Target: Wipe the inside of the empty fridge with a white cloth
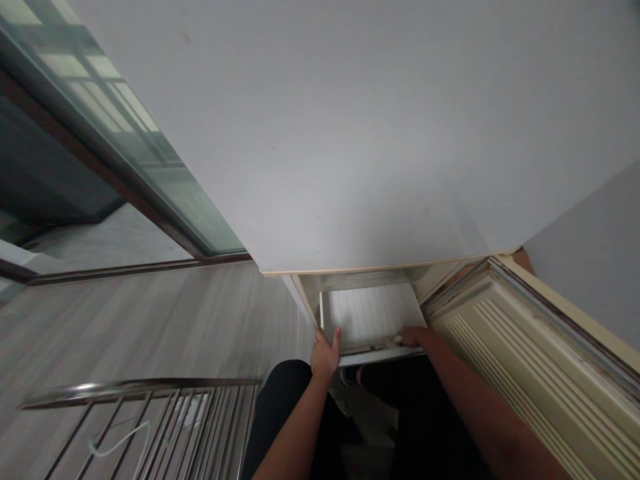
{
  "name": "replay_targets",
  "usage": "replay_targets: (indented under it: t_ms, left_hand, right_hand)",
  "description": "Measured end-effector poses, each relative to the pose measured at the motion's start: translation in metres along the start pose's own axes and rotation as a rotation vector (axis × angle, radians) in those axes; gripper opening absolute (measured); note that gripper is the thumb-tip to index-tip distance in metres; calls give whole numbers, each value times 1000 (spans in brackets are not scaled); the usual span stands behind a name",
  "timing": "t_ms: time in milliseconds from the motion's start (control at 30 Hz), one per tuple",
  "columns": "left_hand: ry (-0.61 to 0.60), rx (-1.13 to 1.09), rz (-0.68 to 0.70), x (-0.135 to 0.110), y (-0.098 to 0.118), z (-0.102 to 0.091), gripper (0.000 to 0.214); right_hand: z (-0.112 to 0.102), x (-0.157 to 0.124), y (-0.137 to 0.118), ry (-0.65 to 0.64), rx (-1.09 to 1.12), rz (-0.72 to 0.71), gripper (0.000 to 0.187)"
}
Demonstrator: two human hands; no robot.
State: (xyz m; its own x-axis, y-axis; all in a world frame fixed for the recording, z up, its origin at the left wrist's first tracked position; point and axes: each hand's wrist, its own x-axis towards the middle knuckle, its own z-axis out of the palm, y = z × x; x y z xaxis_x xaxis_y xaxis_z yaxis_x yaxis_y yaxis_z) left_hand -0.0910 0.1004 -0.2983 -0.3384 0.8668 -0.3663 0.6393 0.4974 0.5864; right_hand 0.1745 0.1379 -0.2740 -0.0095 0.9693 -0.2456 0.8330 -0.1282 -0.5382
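Observation:
A white grooved panel (373, 310) lies like a shelf inside the low cabinet (306, 300), its front edge towards my knees. At the panel's front left corner, the fingers of my left hand (326, 355) are closed round the edge, thumb on the inner side. My right hand (413, 336) rests low at the front right, fingers pointing left and closed. Close to its fingertips is a small pale thing (391, 342), too blurred to name. The undersides of both hands are hidden.
A pale wall-like surface (350, 133) rises above the cabinet. At the right stands a cream ribbed door (500, 353). A metal rack (150, 387) with a white cable stands on the wood-look floor (150, 320) at the lower left. Glass sliding doors (150, 153) are behind.

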Motion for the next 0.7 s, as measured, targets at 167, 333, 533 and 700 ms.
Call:
replay_targets:
  t_ms: [167,333,533,700]
  left_hand:
    - [2,-44,-13,4,-4,4,66]
    - [12,-153,11,17,-8,1,57]
    - [51,-242,121,25,-10,-3,55]
    - [148,-254,254,17,-12,-17,57]
  right_hand:
    - [10,-26,5,-156,182,-134,37]
    - [51,-98,4,-253,510,-19,49]
    - [71,-93,-22,-447,585,95,56]
    - [62,-59,-50,-470,974,457,19]
